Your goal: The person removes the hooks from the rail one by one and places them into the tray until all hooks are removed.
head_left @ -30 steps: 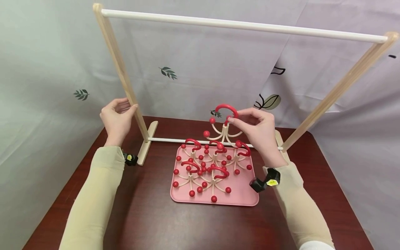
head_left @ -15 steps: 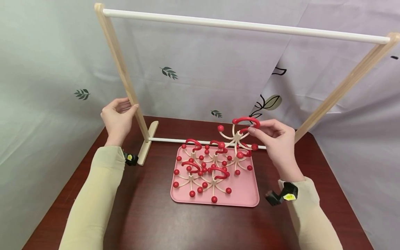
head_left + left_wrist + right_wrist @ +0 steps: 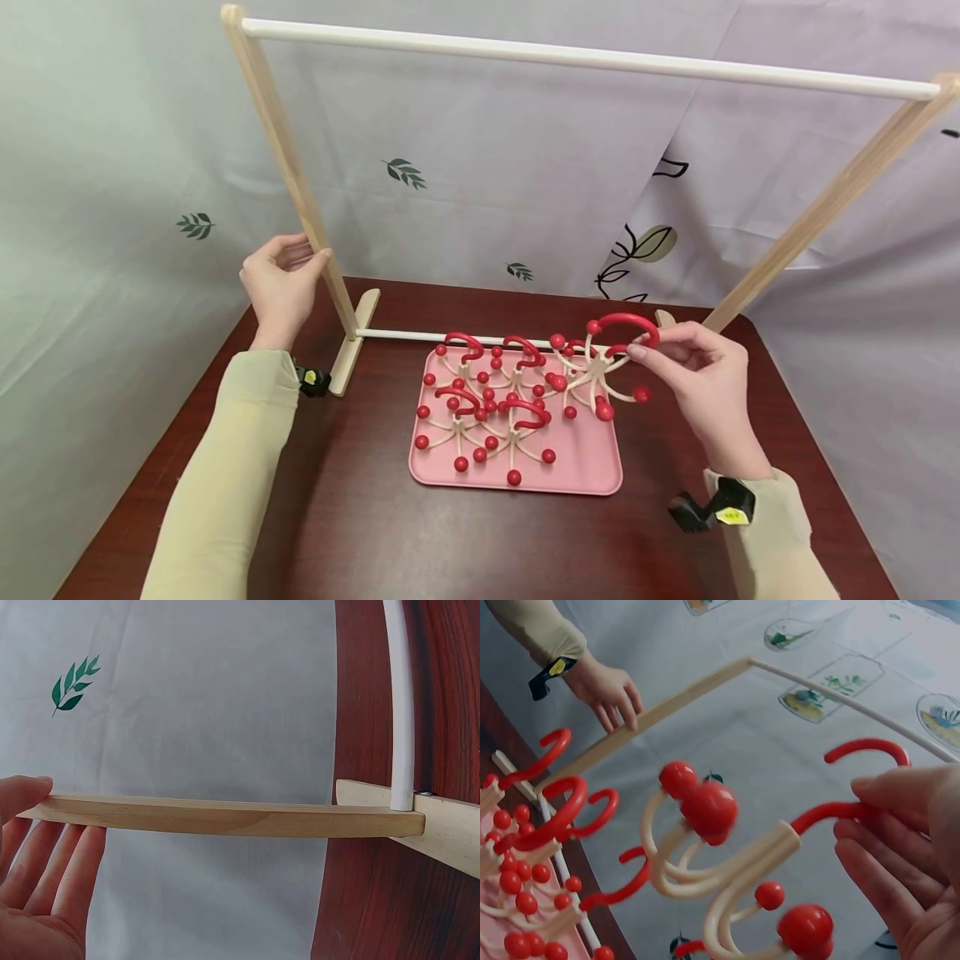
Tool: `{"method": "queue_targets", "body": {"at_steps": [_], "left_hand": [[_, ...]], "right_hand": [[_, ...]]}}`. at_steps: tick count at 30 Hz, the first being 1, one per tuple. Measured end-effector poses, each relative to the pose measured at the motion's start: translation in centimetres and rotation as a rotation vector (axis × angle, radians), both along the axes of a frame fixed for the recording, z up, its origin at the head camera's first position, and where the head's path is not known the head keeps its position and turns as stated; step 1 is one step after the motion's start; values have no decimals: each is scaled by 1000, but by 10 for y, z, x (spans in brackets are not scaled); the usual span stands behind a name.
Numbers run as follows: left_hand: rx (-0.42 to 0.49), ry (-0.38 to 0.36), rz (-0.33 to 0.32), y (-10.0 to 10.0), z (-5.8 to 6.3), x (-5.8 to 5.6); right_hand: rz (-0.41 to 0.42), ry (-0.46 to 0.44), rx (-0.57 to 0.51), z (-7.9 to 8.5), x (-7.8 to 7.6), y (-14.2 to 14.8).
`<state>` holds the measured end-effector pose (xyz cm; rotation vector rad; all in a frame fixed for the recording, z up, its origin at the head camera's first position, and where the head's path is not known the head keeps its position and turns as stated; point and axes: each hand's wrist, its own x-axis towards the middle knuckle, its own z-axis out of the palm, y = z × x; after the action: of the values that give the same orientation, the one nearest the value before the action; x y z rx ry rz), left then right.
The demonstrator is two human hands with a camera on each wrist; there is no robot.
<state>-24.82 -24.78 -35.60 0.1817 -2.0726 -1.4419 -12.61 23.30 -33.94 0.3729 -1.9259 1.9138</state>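
My left hand [image 3: 283, 283] holds the left wooden post [image 3: 296, 175] of a standing frame between thumb and fingers. In the left wrist view the thumb lies on one side of that post and the fingers on the other. At the right, my right hand [image 3: 701, 387] pinches the red hook [image 3: 628, 318] of a cream multi-armed hanger [image 3: 600, 364] whose arms end in red balls. This hanger is tilted above the right back part of a pink tray [image 3: 581, 467]. Several similar hangers [image 3: 515, 433] stand on the tray, one partly hidden behind the held hanger.
A white top rod [image 3: 585, 57] joins the left post to the right post [image 3: 832, 204]. Behind the tray runs a white lower rod [image 3: 401, 335]. The frame's left foot [image 3: 356, 343] rests on the dark red table [image 3: 360, 533]. Patterned cloth [image 3: 465, 167] hangs behind.
My right hand has moved right and down toward me, carrying the hanger from above the tray's back to its right back corner, tilting it. The left hand stays on the post.
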Motion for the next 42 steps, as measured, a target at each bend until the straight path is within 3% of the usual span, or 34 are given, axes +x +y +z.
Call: {"method": "queue_targets", "body": {"at_steps": [11, 23, 31, 42], "left_hand": [[2, 5, -6, 0, 1, 0], [1, 2, -1, 1, 2, 0], [6, 2, 0, 1, 2, 0], [-3, 9, 0, 0, 0, 0]], "right_hand": [[102, -25, 81, -17, 21, 15], [203, -71, 111, -54, 27, 16], [215, -144, 127, -71, 30, 12], [188, -172, 139, -81, 33, 13]]}}
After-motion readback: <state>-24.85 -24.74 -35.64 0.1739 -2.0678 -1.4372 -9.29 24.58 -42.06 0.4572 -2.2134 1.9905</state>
